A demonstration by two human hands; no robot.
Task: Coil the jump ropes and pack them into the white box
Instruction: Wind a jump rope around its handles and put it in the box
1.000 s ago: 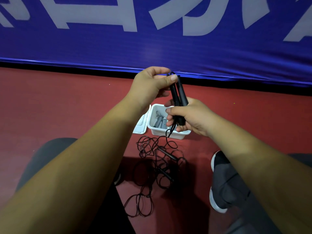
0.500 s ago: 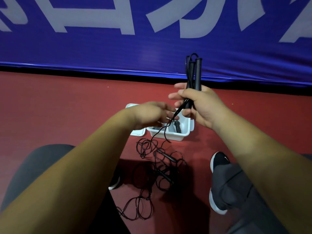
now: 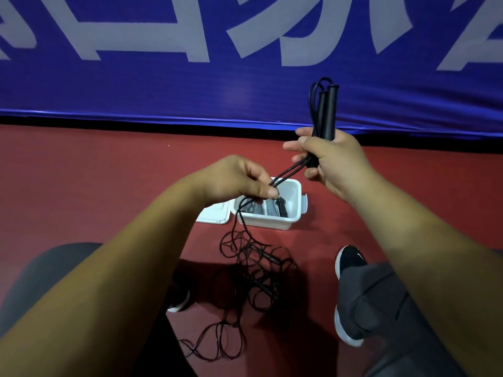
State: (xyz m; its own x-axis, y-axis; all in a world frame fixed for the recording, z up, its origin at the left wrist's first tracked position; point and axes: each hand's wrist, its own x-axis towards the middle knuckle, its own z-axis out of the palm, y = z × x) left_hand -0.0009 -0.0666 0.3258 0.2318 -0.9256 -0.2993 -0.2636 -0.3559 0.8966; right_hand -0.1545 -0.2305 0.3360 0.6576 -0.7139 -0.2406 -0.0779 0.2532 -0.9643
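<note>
My right hand grips two black jump rope handles upright, with a loop of cord over their tops. Two strands of black cord run down and left from it to my left hand, which pinches them just above the open white box. Grey and black ribbed handles lie inside the box. From my left hand the cord drops to a tangled pile of black rope on the red floor in front of the box; other black handles lie in that pile.
The box's white lid lies flat on the floor at its left. A blue banner with white letters stands behind. My knees and black shoes flank the rope pile on the red floor.
My right hand has lifted the handles up and to the right. My left hand left their tops, dropped to the cord above the box and now pinches the two strands, pulled taut.
</note>
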